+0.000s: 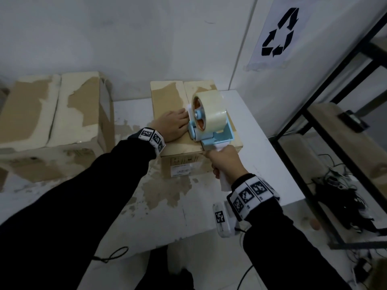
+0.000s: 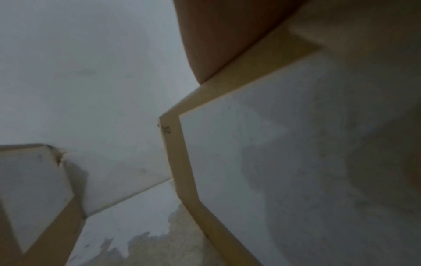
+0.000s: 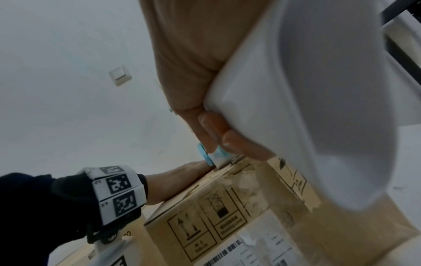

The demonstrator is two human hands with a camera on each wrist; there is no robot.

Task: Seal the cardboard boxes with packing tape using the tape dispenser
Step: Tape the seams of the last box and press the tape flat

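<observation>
While the flat left hand (image 1: 172, 126) steadies the light box (image 1: 180, 143), the right hand (image 1: 227, 162) grips the tape dispenser (image 1: 209, 120). Its stiff handle looks the best hold.

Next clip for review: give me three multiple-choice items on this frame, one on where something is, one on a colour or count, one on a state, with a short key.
1. Where does the left hand lie?
A. flat on top of the small box
B. on the large box
C. on the black shelf frame

2. What colour is the tape dispenser frame?
A. red
B. light blue
C. black

3. How is the right hand engaged?
A. open, resting on the table
B. pointing at the wall poster
C. gripping the dispenser's white handle

Key: 1 A, the head view shows straight fingers pressed on the box top beside the tape roll; 2 B, the frame under the roll is pale blue; 3 C, the fingers curl round the handle in the right wrist view.
</observation>
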